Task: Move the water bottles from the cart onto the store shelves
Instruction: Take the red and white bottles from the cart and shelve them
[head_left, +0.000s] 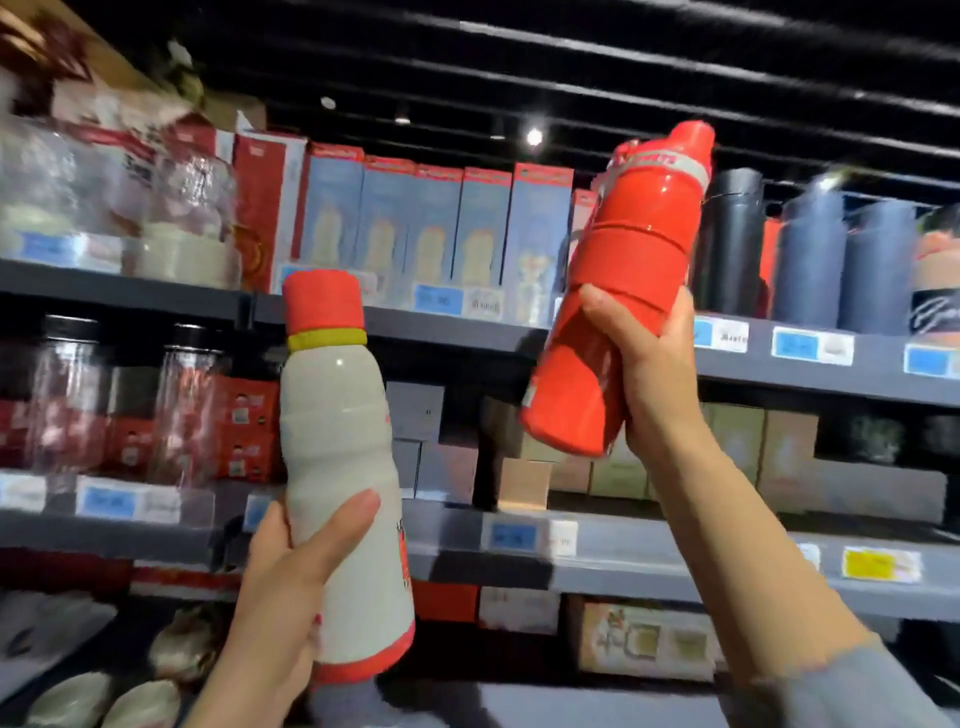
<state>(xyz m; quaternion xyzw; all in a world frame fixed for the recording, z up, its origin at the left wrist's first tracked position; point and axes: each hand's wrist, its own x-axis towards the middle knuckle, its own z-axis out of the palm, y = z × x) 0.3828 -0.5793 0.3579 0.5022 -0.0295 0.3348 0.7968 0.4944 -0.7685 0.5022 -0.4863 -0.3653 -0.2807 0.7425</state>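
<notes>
Currently your left hand (283, 587) fingers (337, 525) wrap the white bottle (343, 499), held upright; your right hand (649, 374) clasps the red bottle (618, 291), tilted toward the upper shelf (810, 374) beside the dark flasks (779, 260). Neither is shelved yet. Cart not in view; remaining stock unknown.

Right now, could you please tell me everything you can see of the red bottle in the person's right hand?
The red bottle is glossy, likely plastic or coated metal, with a rounded red cap, a pale band with blurred lettering below it, and ridged steps around the middle. It is held up in the air before the upper shelf, tilted with its cap leaning right. The right hand grips its lower body, fingers curled round it. Nothing else touches it.
</notes>
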